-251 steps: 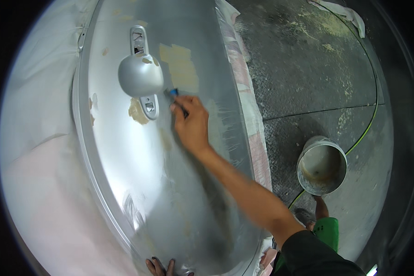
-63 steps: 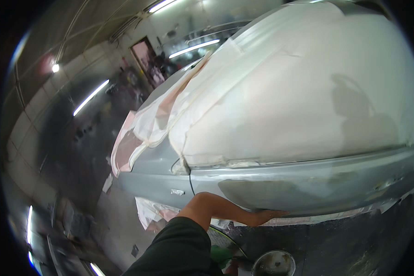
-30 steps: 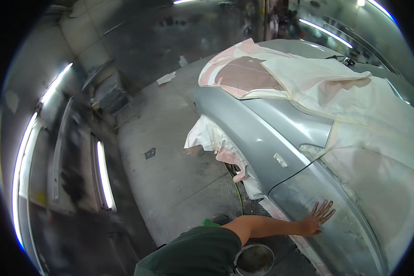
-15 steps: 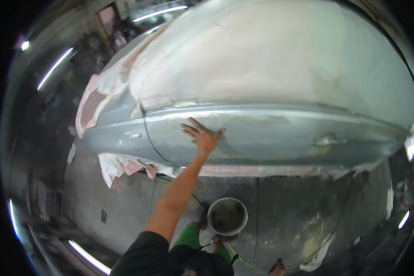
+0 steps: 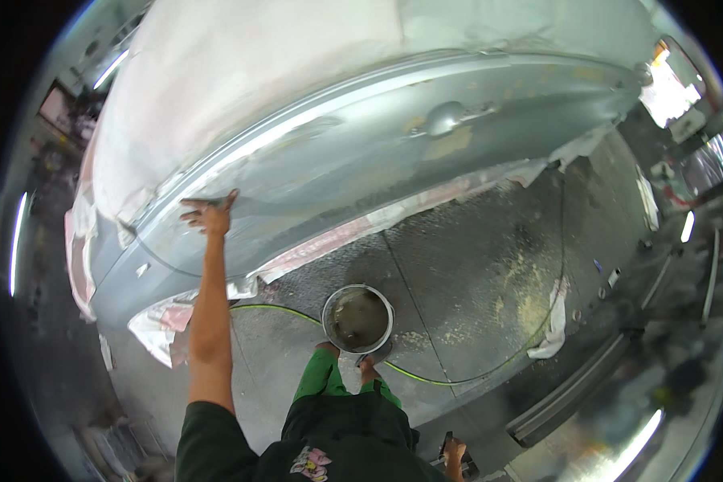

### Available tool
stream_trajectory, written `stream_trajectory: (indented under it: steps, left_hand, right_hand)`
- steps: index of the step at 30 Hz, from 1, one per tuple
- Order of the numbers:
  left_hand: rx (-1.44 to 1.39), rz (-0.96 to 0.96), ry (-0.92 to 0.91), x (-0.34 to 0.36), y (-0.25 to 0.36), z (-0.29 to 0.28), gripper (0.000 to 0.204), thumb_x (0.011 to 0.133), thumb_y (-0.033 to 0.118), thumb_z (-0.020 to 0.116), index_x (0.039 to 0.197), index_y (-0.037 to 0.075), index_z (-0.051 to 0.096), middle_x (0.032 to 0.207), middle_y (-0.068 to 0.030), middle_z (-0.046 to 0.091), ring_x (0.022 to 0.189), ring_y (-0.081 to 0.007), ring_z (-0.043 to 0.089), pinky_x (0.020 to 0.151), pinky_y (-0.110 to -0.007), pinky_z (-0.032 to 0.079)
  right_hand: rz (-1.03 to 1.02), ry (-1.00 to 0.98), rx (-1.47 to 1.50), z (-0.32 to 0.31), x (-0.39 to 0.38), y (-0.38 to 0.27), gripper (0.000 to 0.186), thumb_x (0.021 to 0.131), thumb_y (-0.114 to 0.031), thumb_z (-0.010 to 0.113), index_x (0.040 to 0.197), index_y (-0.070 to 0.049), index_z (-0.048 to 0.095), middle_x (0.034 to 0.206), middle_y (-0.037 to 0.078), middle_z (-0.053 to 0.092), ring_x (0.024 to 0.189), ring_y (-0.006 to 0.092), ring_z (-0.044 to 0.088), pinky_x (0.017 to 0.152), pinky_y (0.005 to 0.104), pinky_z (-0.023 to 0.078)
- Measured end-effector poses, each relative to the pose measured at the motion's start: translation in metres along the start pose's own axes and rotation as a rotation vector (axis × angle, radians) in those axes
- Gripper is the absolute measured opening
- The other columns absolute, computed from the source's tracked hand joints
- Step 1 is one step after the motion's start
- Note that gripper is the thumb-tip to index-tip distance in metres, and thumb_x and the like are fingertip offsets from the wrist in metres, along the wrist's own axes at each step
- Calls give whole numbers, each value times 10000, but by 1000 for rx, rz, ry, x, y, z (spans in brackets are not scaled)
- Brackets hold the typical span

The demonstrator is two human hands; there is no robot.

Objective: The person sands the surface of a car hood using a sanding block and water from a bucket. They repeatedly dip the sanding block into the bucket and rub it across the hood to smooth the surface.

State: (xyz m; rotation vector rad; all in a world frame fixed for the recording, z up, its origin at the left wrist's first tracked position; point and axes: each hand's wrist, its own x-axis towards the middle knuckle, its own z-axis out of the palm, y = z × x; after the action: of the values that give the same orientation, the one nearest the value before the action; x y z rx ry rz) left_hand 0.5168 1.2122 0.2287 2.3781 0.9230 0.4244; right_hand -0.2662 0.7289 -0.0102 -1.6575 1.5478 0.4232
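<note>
My left hand (image 5: 209,215) rests on the grey door panel (image 5: 313,181) of a car, its fingers spread and holding nothing. It lies near the panel's lower left seam. Low at my side, my right hand (image 5: 455,450) is closed on a small dark object (image 5: 447,440) whose kind I cannot make out. The grey surface has yellowish patches (image 5: 450,143) around the door handle recess (image 5: 443,119). Whitish covering sheet (image 5: 257,72) hides the car's upper part.
A bucket (image 5: 326,304) of murky water stands on the concrete floor (image 5: 474,265) by my feet. A yellow-green hose (image 5: 426,379) curves behind it. Torn masking paper (image 5: 553,325) lies at the right, near a long dark rail (image 5: 570,394). More paper hangs along the car's lower edge.
My view has swung to the right, so the car now slants across the picture. My left hand stays flat on the panel, and my right hand still holds the dark object.
</note>
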Motion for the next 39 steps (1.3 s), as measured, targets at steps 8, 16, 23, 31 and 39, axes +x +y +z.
stream_trajectory:
  steps: [8, 16, 23, 31, 39]
  left_hand:
    - [24, 30, -32, -14, 11, 13, 1524, 596, 715, 789, 1470, 50, -268, 1463, -455, -180, 1379, -636, -29, 1102, -690, 133]
    - [84, 68, 71, -10, 1, -4, 1478, 602, 727, 773, 1507, 53, -182, 1475, -462, -114, 1377, -638, 50, 1110, -671, 150]
    - [110, 90, 77, -12, -3, -4, 1381, 668, 674, 765, 1529, 85, -140, 1487, -455, -61, 1377, -624, 111, 1102, -662, 187]
    - [333, 696, -542, -169, -51, 71, 1171, 774, 401, 759, 1553, 88, -58, 1569, -300, -141, 1458, -494, -9, 1109, -670, 145]
    - [624, 785, -1336, -156, -180, 185, 902, 818, 466, 729, 1441, -54, 336, 1457, -357, 332, 1415, -454, 257, 1147, -463, 271]
  right_hand:
    - [-186, 218, 78, -59, 76, -102, 160, 909, -48, 577, 1024, 55, 617, 771, 149, 666, 621, 202, 640, 583, 330, 510]
    - [-285, 27, 595, -50, 23, -231, 298, 869, -74, 691, 1092, 94, 587, 833, 159, 688, 693, 201, 675, 622, 304, 535]
    - [-281, -97, 735, -2, 36, -269, 338, 830, -24, 692, 1113, 110, 565, 847, 187, 683, 728, 241, 701, 630, 322, 564]
    - [-137, -7, 834, 88, 122, -305, 317, 805, -47, 681, 1073, 99, 595, 765, 159, 676, 650, 250, 688, 568, 344, 532]
    - [-253, 238, 354, 182, 242, -333, 407, 758, -281, 726, 1051, -2, 680, 957, 240, 688, 916, 411, 664, 771, 446, 523]
